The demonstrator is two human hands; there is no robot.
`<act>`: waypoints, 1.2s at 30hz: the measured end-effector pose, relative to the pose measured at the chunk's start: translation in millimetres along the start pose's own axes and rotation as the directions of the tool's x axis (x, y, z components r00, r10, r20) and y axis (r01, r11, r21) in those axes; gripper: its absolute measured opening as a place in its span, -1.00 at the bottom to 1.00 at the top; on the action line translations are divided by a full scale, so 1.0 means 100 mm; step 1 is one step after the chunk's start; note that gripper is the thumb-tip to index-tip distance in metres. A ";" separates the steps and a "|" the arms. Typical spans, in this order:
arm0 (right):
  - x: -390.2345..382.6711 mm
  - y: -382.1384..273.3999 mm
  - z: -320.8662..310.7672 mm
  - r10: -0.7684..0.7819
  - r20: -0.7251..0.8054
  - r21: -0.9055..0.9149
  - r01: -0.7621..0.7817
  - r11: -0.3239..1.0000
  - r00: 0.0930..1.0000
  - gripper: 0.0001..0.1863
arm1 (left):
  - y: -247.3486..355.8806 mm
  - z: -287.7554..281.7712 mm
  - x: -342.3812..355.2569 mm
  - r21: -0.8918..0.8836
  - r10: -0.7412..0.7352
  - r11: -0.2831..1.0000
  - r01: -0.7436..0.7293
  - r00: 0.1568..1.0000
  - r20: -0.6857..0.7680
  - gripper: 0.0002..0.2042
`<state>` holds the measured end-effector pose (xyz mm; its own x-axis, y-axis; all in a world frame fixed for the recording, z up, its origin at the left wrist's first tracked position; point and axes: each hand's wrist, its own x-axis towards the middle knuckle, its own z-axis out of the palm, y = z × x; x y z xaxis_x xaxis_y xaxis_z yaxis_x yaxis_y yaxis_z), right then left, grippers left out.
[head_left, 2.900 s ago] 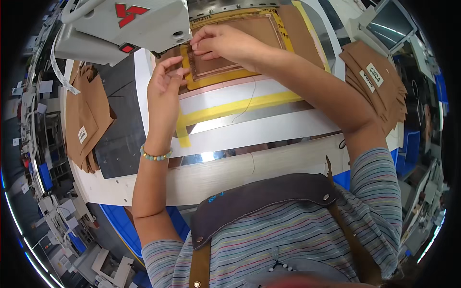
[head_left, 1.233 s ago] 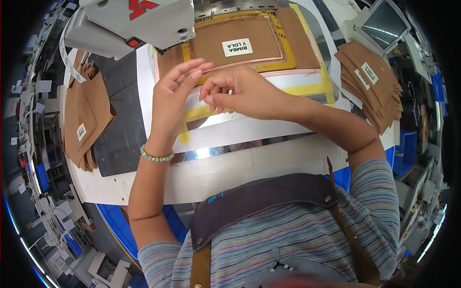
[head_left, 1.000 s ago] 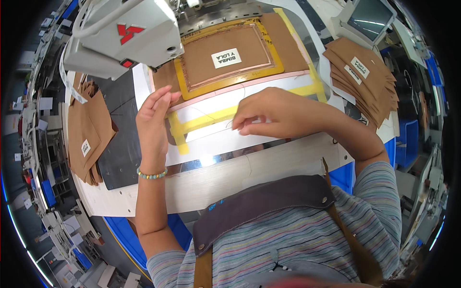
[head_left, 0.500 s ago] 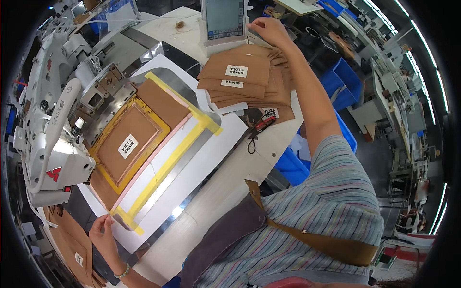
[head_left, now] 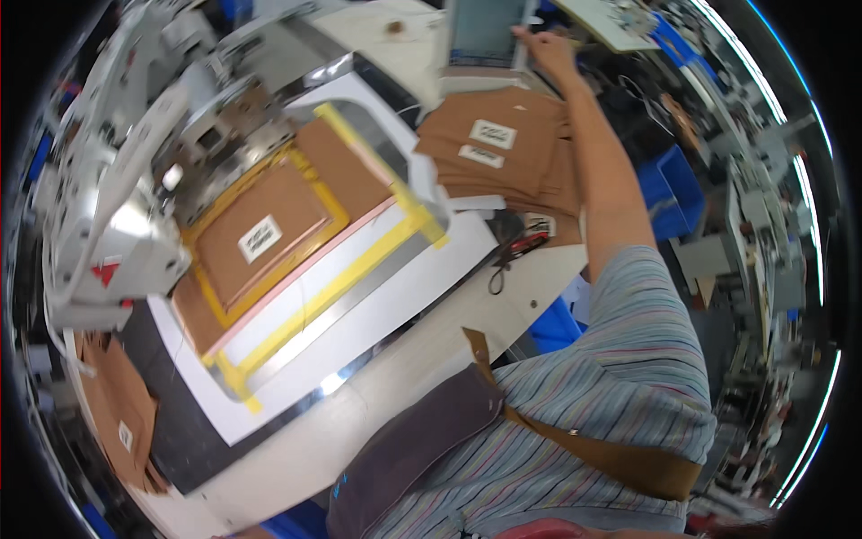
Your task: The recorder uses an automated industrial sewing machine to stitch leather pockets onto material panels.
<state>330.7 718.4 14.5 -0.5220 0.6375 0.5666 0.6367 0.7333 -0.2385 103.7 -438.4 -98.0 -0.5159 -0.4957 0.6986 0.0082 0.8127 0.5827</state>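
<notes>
My right hand is stretched far up to the right edge of a small upright screen panel; its fingertips touch the panel and it holds nothing. My left hand is out of view. Below that arm lies a stack of brown fabric pieces with white labels. A brown piece with a white label sits inside a yellow-taped clamp frame under the head of a white sewing machine.
Red-handled snips lie on the white table beside the frame. Another pile of brown pieces lies at the lower left on a dark mat. Blue bins stand right of the table, with more workstations beyond.
My hands have left the yellow frame. My head has turned right, and my right hand has reached up past the brown stack to the screen panel. The left hand has dropped out of view.
</notes>
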 end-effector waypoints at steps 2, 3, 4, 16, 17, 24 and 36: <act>-0.13 0.05 0.00 0.171 0.056 0.132 -0.177 0.975 0.984 -0.13 | -0.28 -0.52 -0.55 0.077 0.101 0.992 -0.103 0.994 0.027 -0.74; -0.04 0.26 -0.23 0.230 0.144 0.029 -0.236 0.971 0.962 -0.12 | -0.07 -0.54 -1.00 0.111 0.209 0.969 -0.222 0.971 0.116 -0.75; -0.10 0.19 -0.18 0.370 0.120 0.139 -0.385 0.912 0.921 -0.12 | 0.06 -0.67 -1.39 0.085 -0.193 0.980 0.178 0.952 0.236 -0.80; 0.08 0.26 -0.04 0.372 0.261 0.240 -0.433 0.869 0.891 -0.19 | 0.83 0.22 -2.70 -0.338 -0.202 0.773 0.537 0.713 0.672 -0.79; 0.06 0.24 -0.06 0.416 0.291 0.255 -0.489 0.834 0.862 -0.22 | 0.78 0.15 -2.67 -0.347 -0.198 0.760 0.550 0.704 0.682 -0.78; -0.01 0.09 -0.10 0.523 0.356 0.286 -0.624 0.727 0.774 -0.25 | 1.12 0.24 -2.82 -0.374 -0.175 0.693 0.616 0.647 0.742 -0.77; -0.09 -0.11 -0.04 0.533 0.290 0.298 -0.605 0.739 0.795 -0.21 | 1.26 0.15 -2.89 -0.349 -0.150 0.604 0.717 0.532 0.833 -0.75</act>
<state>331.0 703.3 15.5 -0.2399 0.9662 0.0943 0.6168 0.2267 -0.7538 240.6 -188.3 -232.4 -0.9895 -0.1306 -0.0613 -0.0655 0.0283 0.9974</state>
